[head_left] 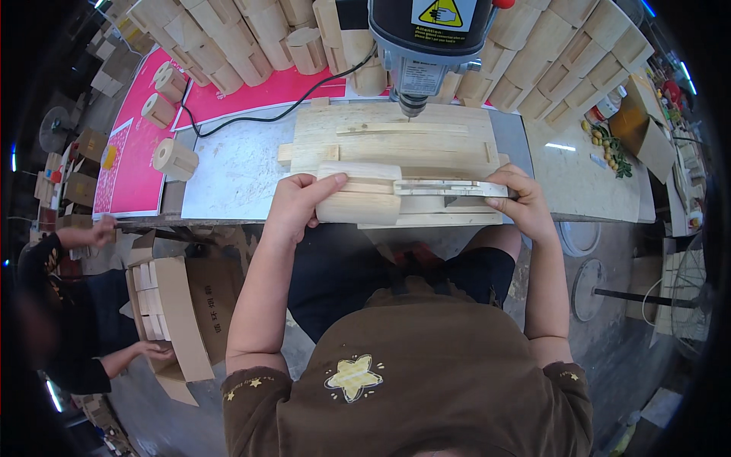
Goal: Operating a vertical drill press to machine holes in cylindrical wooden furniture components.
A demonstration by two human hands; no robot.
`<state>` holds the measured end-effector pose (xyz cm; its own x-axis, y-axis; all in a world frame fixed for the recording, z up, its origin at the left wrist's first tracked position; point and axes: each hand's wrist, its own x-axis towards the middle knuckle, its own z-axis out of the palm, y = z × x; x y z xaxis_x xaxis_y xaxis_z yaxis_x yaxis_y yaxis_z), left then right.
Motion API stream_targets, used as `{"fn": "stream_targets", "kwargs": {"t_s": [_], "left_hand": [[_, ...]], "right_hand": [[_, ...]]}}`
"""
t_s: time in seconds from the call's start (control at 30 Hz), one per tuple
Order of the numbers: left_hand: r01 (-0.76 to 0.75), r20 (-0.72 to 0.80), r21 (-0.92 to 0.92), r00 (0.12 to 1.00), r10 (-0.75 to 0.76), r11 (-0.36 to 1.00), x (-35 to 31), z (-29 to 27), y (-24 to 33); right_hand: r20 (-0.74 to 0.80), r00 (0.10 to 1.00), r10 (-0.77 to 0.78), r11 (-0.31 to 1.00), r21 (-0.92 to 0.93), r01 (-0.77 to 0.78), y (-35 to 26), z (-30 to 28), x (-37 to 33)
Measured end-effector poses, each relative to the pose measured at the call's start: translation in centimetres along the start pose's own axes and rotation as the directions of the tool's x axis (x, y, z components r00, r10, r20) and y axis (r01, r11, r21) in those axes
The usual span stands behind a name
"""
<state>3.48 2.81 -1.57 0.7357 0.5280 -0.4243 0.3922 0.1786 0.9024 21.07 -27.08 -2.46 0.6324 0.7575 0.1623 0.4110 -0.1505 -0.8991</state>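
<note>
My left hand (295, 204) is closed on a pale rounded wooden block (359, 207) with a groove along it, thumb on top. The fingers of my right hand (525, 199) pinch the far right end of a flat, pale narrow strip (449, 187). The strip's left end meets the right end of the block in line with its groove; I cannot tell how deep it sits. Both are held above the near edge of a wooden board (312, 137) that has slats fixed on it. Over the board's back edge hangs a drill press (430, 57), its chuck (412, 103) pointing down.
Stacked grooved wooden blocks (251, 46) line the back, with more at right (563, 61). A black cable (259, 117) crosses the bench. Loose cylinders (175, 158) stand at left. Beyond them a co-worker's hand (156, 350) is beside an open cardboard box (181, 320).
</note>
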Motion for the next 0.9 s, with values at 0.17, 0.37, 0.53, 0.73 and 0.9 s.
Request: {"fn": "stream_targets", "kwargs": {"t_s": [0.17,0.37,0.53,0.73,0.9], "left_hand": [[0.009,0.121,-0.154,0.993,0.010,0.988,0.6,1.3,-0.6],[0.020,0.302,-0.202,0.952,0.043,0.979,2.1,3.6,-2.6],[-0.450,0.188,-0.028,0.875,0.447,0.893,3.9,4.6,-5.1],[-0.667,0.236,0.687,0.579,0.780,0.287,6.5,4.7,-7.3],[-0.585,0.141,0.727,0.640,0.755,0.360,8.9,4.4,-6.4]], "right_hand": [[0.021,0.999,-0.028,0.999,-0.020,0.028,0.6,0.5,0.5],[0.009,0.998,0.065,0.996,0.067,-0.065,2.2,2.4,1.9],[-0.053,0.997,-0.055,0.986,-0.162,0.046,2.7,1.6,3.8],[-0.132,0.982,-0.136,0.941,-0.326,0.086,4.3,1.3,6.5],[-0.177,0.972,-0.156,0.939,-0.331,0.091,4.5,2.6,8.8]]}}
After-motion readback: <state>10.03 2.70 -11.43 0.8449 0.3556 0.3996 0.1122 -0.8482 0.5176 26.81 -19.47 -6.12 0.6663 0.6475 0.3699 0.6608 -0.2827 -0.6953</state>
